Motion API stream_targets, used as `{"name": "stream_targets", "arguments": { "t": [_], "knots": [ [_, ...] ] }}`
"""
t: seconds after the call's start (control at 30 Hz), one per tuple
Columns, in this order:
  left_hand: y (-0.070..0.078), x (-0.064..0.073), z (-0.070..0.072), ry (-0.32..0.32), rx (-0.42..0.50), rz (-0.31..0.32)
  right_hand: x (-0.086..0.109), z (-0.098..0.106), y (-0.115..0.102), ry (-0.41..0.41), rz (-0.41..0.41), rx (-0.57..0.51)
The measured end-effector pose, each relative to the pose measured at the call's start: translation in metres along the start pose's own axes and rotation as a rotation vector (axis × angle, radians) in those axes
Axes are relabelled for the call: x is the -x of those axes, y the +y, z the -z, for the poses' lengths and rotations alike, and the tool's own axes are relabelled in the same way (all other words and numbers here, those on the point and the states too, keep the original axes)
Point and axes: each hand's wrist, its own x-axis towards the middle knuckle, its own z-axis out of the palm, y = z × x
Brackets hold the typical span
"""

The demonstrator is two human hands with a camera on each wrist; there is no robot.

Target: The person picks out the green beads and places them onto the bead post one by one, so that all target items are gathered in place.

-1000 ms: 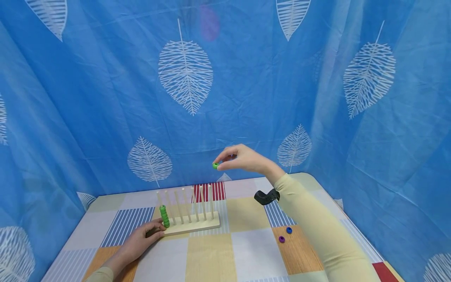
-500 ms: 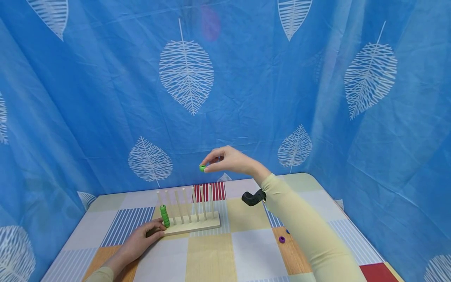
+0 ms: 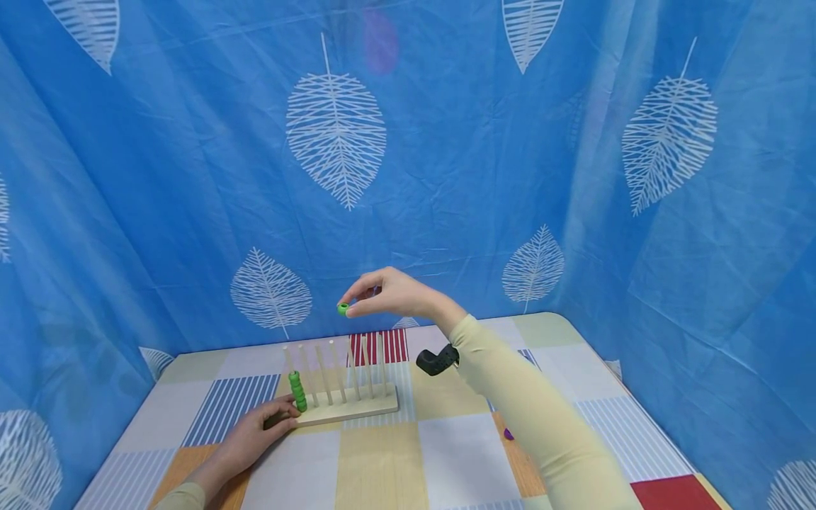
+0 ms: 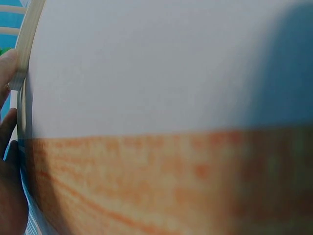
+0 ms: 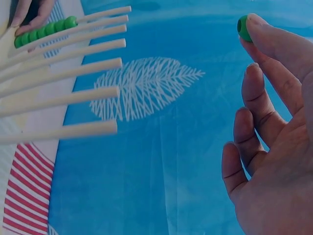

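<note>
My right hand (image 3: 398,294) pinches a green bead (image 3: 343,309) between thumb and forefinger, above the peg rack and near its middle pegs. In the right wrist view the bead's hole (image 5: 240,27) shows, and the other fingers are loosely bent, apart from the bead. The wooden peg rack (image 3: 357,409) has a row of several upright pegs. A stack of several green beads (image 3: 297,391) sits on its leftmost peg. My left hand (image 3: 251,438) grips the left end of the rack's base, with thumb in front; the left wrist view catches only part of the hand and the base edge (image 4: 30,29).
A purple bead (image 3: 508,434) lies on the table's right side, partly covered by my right sleeve (image 3: 535,418). A black strapped device (image 3: 436,360) sits at my right wrist. Blue leaf-print curtain (image 3: 433,142) surrounds the patchwork tablecloth (image 3: 376,467).
My right hand has moved left and slightly down with the green bead, toward the stack. The sleeve now hides the blue bead and part of the purple one. My left hand stays put.
</note>
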Motion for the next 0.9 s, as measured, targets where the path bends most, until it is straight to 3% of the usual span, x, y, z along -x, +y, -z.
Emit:
{"name": "stream_targets", "arguments": {
  "t": [0.47,0.9],
  "knots": [
    [-0.001,0.001,0.000,0.007,0.005,-0.004,-0.021,-0.022,-0.009,-0.067,0.053,0.022],
    [-0.004,-0.001,0.001,-0.001,0.005,-0.012,-0.032,-0.027,-0.008,-0.102,0.038,0.062]
  ]
}}
